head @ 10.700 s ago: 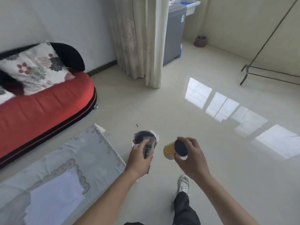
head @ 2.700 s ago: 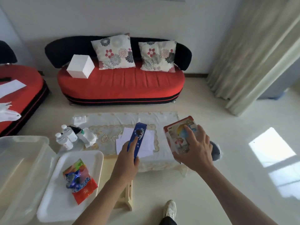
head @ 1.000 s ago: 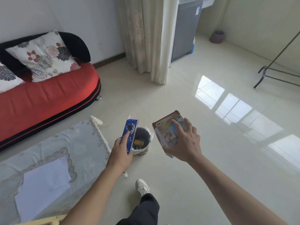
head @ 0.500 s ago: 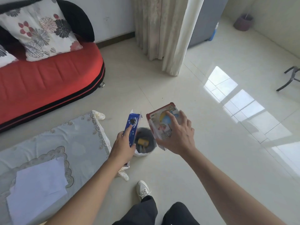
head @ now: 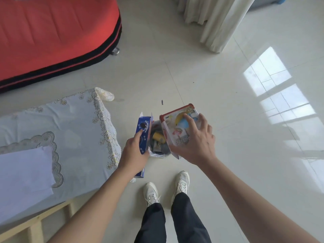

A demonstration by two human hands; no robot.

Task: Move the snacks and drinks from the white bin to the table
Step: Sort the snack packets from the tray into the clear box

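Observation:
My left hand (head: 134, 154) grips a tall blue snack box (head: 144, 133) with its top flaps open, held upright. My right hand (head: 194, 142) holds a flat red-edged white snack box (head: 172, 127), fingers spread over its face. Both boxes hang just above a small lined waste bin (head: 157, 148) on the floor, which holds a yellow cup (head: 158, 137) and other scraps. The low table (head: 73, 130) with its pale lace cloth stands to the left of the bin. The white bin is out of view.
A sheet of white paper (head: 24, 171) lies on the table's near left part. A red sofa (head: 56, 32) stands at the back left, a cream curtain (head: 215, 23) at the back right. My white shoes (head: 166, 188) stand on the glossy tiled floor below the bin.
My view has tilted further down and nearer the waste bin. Both hands, still holding their boxes, now hang lower, right over the bin's opening. My feet have come into sight.

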